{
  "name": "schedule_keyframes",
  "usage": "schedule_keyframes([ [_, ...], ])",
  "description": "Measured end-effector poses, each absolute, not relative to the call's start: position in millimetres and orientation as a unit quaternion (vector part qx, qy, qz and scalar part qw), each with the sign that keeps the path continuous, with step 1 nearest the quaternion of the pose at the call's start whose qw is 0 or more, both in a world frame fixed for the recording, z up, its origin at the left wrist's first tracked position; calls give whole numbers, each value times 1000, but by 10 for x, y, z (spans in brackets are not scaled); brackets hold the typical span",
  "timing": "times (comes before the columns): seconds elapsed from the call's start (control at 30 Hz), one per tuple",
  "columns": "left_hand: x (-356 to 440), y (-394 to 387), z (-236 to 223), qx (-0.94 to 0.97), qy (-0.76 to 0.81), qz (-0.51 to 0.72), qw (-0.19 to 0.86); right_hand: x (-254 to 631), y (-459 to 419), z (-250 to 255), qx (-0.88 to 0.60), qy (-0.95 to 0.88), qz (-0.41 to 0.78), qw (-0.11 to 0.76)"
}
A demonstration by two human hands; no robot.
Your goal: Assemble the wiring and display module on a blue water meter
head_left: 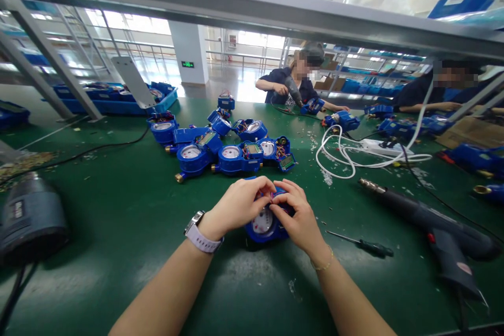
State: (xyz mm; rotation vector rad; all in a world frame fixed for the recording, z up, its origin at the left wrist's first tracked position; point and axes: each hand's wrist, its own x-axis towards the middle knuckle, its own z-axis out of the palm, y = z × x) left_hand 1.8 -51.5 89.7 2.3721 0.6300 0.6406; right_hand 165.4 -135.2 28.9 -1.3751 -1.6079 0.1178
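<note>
A blue water meter (262, 223) with a round white dial lies on the green table right in front of me. My left hand (244, 202) reaches over its upper left side, thumb and fingers pinched together. From the other side my right hand (295, 210) meets it, with its fingers also closed in a pinch. Between the fingertips shows a bit of thin pinkish wire (271, 197); the rest of the wiring and the meter's upper part are mostly hidden by my hands. A screwdriver (370, 247) with a dark handle lies to the right of my right hand.
Several blue meters (232, 155) with loose wires stand beyond my hands. A heat gun (429, 226) lies at right, near a white power strip (381, 148). Another grey tool (33, 220) stands left. A metal shelf beam (252, 5) crosses above. Two people work opposite, one holding a heat gun.
</note>
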Motion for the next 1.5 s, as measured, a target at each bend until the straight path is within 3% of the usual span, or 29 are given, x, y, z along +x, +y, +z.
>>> schedule_keyframes([
  [0.17, -16, -496, 913, 881, 238, 234, 336, 1656, -1326, 274, -566, -653, 82, 496],
  [0.6, -120, -477, 985, 915, 239, 172, 275, 1717, -1416, 198, -568, -621, 95, 531],
  [0.97, 55, -555, 890, 939, 210, 215, 169, 1651, -1469, 233, -556, -641, 35, 529],
  [1.2, 54, -583, 924, 948, 173, 200, 177, 1593, -1521, 337, -548, -656, -160, 494],
  [1.4, 47, -566, 934, 948, 177, 177, 197, 1606, -1591, 364, -486, -653, -124, 567],
  [1.5, 17, -536, 924, 943, 185, 180, 208, 1623, -1636, 378, -445, -707, -101, 541],
])
